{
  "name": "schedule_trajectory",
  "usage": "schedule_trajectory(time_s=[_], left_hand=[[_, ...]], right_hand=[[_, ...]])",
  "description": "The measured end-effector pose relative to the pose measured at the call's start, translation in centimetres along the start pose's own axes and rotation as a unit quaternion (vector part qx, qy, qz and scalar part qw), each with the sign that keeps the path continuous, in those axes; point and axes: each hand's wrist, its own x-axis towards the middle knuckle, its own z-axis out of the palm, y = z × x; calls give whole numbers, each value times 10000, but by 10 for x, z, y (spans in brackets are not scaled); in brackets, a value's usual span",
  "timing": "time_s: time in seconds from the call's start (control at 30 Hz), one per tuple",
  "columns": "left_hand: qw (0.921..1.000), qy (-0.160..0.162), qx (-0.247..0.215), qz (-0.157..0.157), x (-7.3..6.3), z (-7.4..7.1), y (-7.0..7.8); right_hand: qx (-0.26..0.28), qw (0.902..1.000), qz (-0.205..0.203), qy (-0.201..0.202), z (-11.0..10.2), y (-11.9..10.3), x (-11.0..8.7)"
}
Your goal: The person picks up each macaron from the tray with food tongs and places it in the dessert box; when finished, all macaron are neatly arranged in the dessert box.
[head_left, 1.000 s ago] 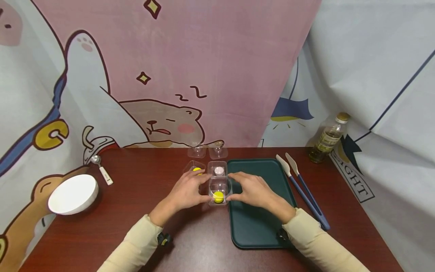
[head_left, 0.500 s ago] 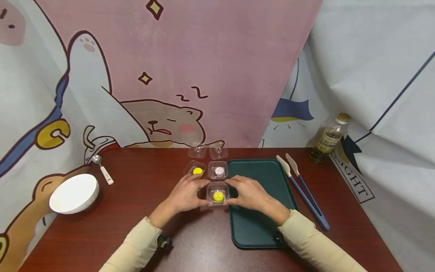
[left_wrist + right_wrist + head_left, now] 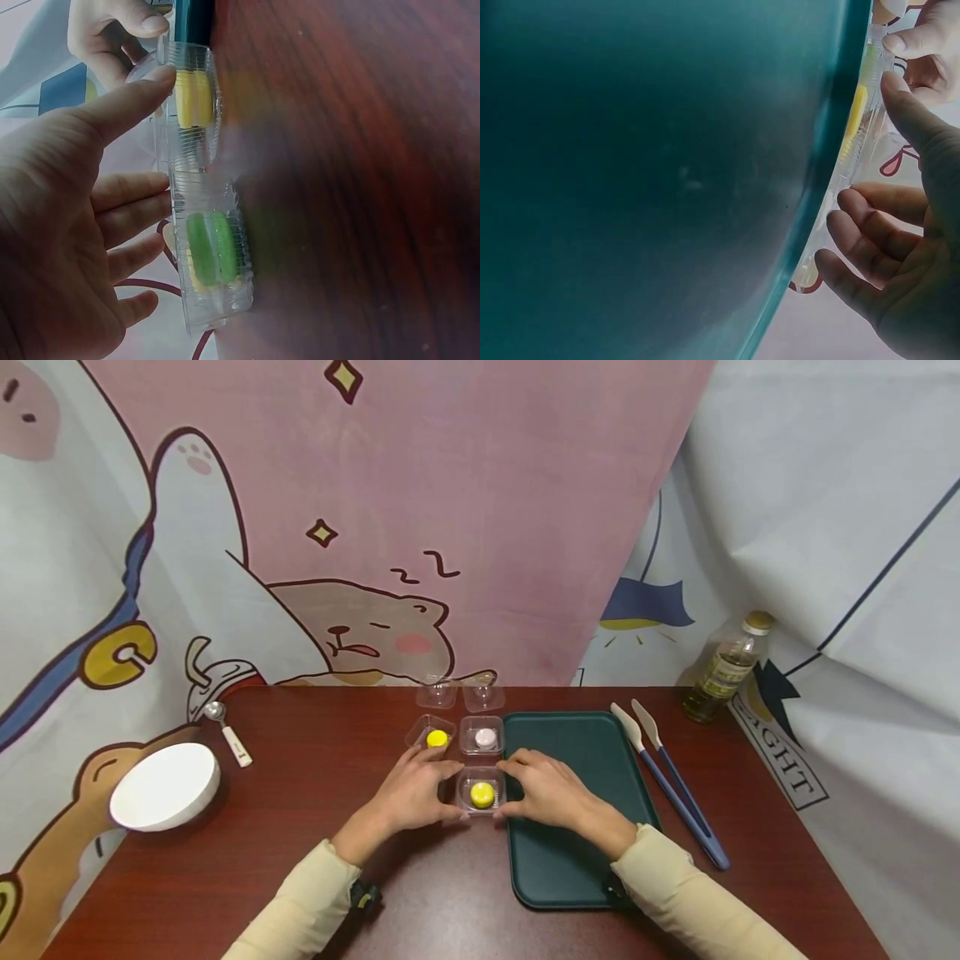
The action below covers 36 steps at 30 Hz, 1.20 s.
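In the middle of the brown table [image 3: 187, 893], both bare hands frame the small near box [image 3: 468, 807], clear plastic, with a yellow macaron [image 3: 482, 794] sitting inside it. The left hand [image 3: 408, 789] covers the left side, thumb by the near corner, fingers reaching toward the far one, loosely spread. On the right, the right hand [image 3: 553, 789] mirrors it, thumb near, fingers far, and neither hand is clenched: a light touch at the edges, digits relaxed. The left wrist view gives us a green macaron [image 3: 214, 247] too, in clear plastic close by the left fingers. Just beyond, a pale pink macaron [image 3: 486, 738] sits in the far box [image 3: 468, 727], and to its left an angled box [image 3: 420, 726] carries a second yellow macaron [image 3: 437, 739]. Along the right lies the dark green tray [image 3: 558, 885], then blue-handled tongs [image 3: 710, 845], with a bottle [image 3: 722, 677] standing far right. Over on the left, there's a white bowl [image 3: 161, 789], a scoop [image 3: 236, 747] just beyond it.
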Motion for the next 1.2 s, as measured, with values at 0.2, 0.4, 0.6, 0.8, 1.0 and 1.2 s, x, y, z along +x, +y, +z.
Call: schedule_trajectory(time_s=[0.2, 0.4, 0.6, 0.8, 1.0, 1.2], left_hand=[[10000, -61, 32, -54, 0, -1, 0], [9999, -61, 95, -33, 1, -1, 1], [9998, -98, 180, -1, 3, -3, 4], [9997, -149, 204, 41, 3, -4, 5], [9994, -221, 267, 68, 3, -3, 7], [9983, -338, 466, 85, 11, -7, 7]], right_hand=[[-8, 9999, 57, -106, 0, 0, 2], [71, 9997, 108, -204, 1, -1, 3], [48, 9996, 139, -238, 0, -3, 4], [29, 9995, 156, -289, -1, -5, 4], [87, 9991, 166, -378, -1, -6, 5], [74, 9977, 243, -626, -10, -8, 14]])
